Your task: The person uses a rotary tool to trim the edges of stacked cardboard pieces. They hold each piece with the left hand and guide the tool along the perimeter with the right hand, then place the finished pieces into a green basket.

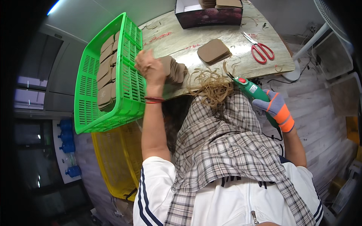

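Note:
My left hand (150,67) is bare and closed on a stack of brown cardboard pieces (176,70) lying on the table, right beside the green plastic basket (126,81). More brown pieces stand in rows inside that basket. My right hand (277,109), in a grey and orange glove, grips a green electric cutter (250,89) with a red button, its tip near the table's front edge. A tangle of thin brown cardboard trimmings (212,86) lies between the two hands, on the checked cloth over my lap.
Another pile of brown pieces (213,51) and red-handled scissors (259,49) lie on the wood-grain table (177,39). A dark box (209,15) with more pieces stands at the back. A yellow basket (117,162) sits under the green one. A white fan stand is at the right.

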Tool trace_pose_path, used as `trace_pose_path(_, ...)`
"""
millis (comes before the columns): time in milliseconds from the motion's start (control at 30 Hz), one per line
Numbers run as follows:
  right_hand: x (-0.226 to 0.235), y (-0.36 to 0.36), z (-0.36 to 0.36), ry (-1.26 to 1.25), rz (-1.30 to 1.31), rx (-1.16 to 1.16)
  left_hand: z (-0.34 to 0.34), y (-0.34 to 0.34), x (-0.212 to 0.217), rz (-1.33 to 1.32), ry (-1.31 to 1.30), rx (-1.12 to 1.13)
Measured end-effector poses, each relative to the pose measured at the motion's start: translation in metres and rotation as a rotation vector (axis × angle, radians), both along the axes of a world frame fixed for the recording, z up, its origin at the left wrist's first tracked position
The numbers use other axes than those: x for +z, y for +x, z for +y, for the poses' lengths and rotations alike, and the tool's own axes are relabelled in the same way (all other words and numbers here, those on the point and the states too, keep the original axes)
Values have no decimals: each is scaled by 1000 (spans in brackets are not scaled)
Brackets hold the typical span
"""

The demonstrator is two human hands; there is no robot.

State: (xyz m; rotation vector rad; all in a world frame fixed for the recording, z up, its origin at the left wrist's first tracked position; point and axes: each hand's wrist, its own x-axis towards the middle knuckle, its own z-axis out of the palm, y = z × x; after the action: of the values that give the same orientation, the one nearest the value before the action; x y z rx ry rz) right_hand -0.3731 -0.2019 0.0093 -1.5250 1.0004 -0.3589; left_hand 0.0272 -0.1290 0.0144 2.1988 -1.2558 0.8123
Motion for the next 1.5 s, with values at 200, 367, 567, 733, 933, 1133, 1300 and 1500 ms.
trace_pose_path(200, -6, 12, -2, -88, 17, -3, -84, -57, -62, 139, 189, -298)
trace_pose_path(367, -14, 11, -3, -84, 15, -60, -111, -63, -91, 389, 336, -260)
trace_pose_path(567, -19, 9, -10, -77, 31, -86, -103, -90, -70, 344, 66, -269)
trace_pose_path(733, -19, 14, -8, -120, -21, -115, -92, -92, -69, 943, -211, -410)
trace_pose_path(933, -11, 17, -9, -111, -92, -195, -81, -137, -40, 2028, -1006, -812)
trace_pose_path(1133, 10, 26, -4, -85, -90, -164, -83, -155, -32, 2350, -1308, -813)
trace_pose_path(1300, 16, 28, -1, 18, -142, -166, -83, -166, -30, 2352, -1298, -800)
trace_pose_path(1500, 19, 29, -1, 27, -168, -204, -79, -175, -46, 2252, -1160, -876)
